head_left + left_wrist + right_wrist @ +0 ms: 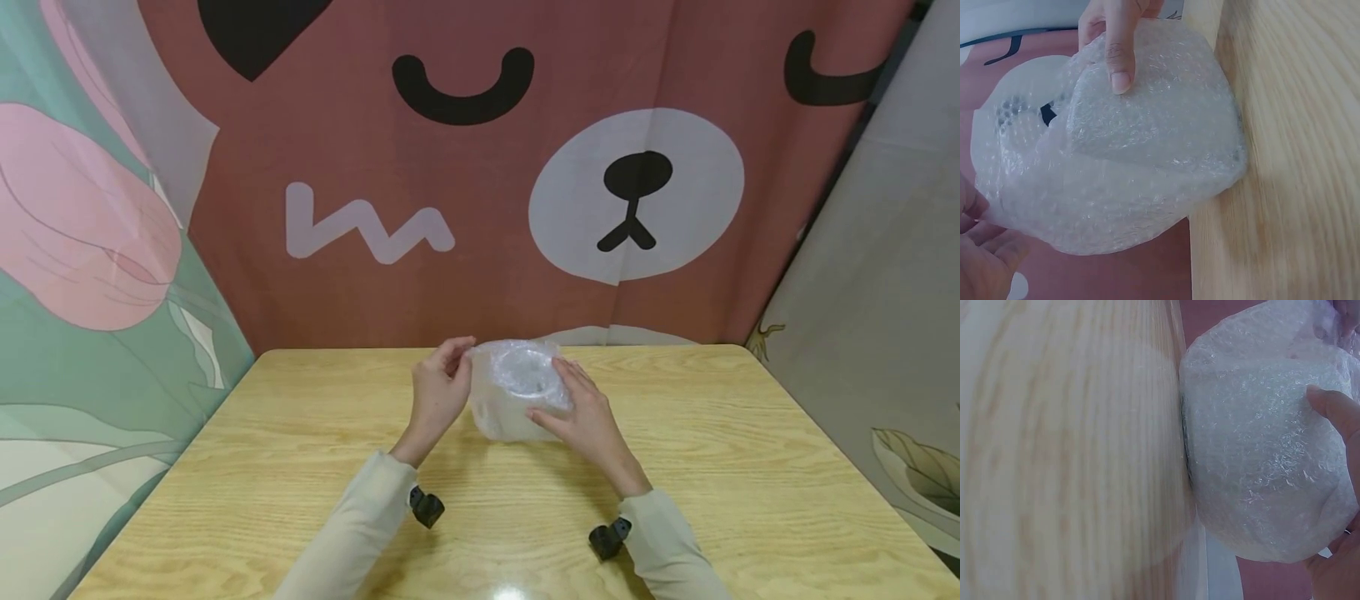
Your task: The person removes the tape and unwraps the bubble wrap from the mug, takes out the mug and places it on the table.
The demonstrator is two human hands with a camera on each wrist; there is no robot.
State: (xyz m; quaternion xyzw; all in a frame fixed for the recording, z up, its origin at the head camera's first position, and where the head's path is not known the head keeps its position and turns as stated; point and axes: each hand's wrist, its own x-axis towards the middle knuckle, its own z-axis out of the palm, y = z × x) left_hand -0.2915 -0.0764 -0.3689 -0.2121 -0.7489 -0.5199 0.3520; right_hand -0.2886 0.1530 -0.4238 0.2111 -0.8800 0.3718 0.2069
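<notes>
A rounded bundle wrapped in clear bubble wrap (513,387) sits at the far middle of the wooden table (300,467). My left hand (438,392) pinches the loose upper-left edge of the wrap between thumb and fingertips. My right hand (588,417) cups the bundle's right side, fingers laid over the top and thumb against the front. In the left wrist view the bundle (1147,156) fills the frame, with the left hand (982,256) at the bottom left and a right-hand digit (1116,50) pressing from above. The right wrist view shows the bundle (1254,456) with the right thumb (1338,412) on it. What the wrap contains is hidden.
A red-brown cloth with a cartoon bear face (637,196) hangs right behind the table's far edge. A floral cloth (90,250) hangs at the left and a grey one (885,275) at the right. Black camera mounts (426,506) sit on both wrists.
</notes>
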